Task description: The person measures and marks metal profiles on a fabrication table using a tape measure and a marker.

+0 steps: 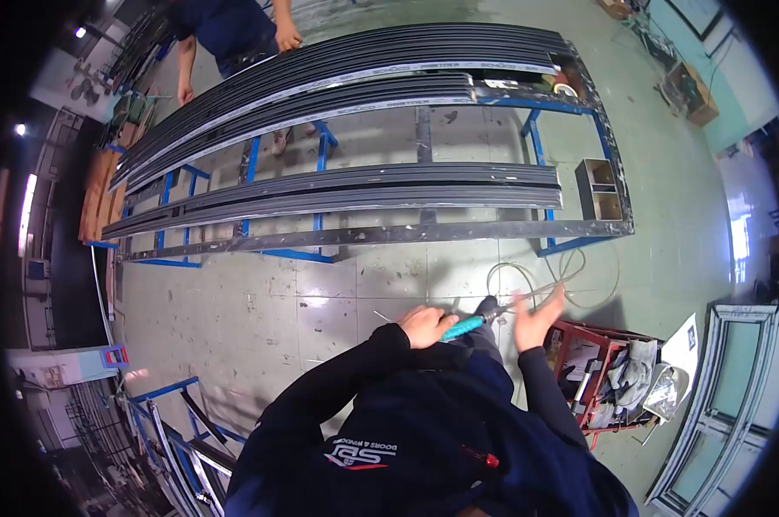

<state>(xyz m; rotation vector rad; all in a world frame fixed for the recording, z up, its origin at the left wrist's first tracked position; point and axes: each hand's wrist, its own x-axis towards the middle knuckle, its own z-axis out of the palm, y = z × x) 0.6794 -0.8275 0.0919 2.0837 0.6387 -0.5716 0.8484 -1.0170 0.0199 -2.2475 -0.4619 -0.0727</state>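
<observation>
Left hand point(425, 327): fingers closed around the teal-handled tool point(464, 328), held above the tiled floor point(320, 310), just off the near edge of the blue-legged metal bench point(363, 235). Right hand point(537, 320): open, fingers spread beside the thin, pale hose point(491, 277); contact cannot be told. The hose loops below the bench's near right corner; a red metal cart point(607, 346) stands near the right forearm.
</observation>
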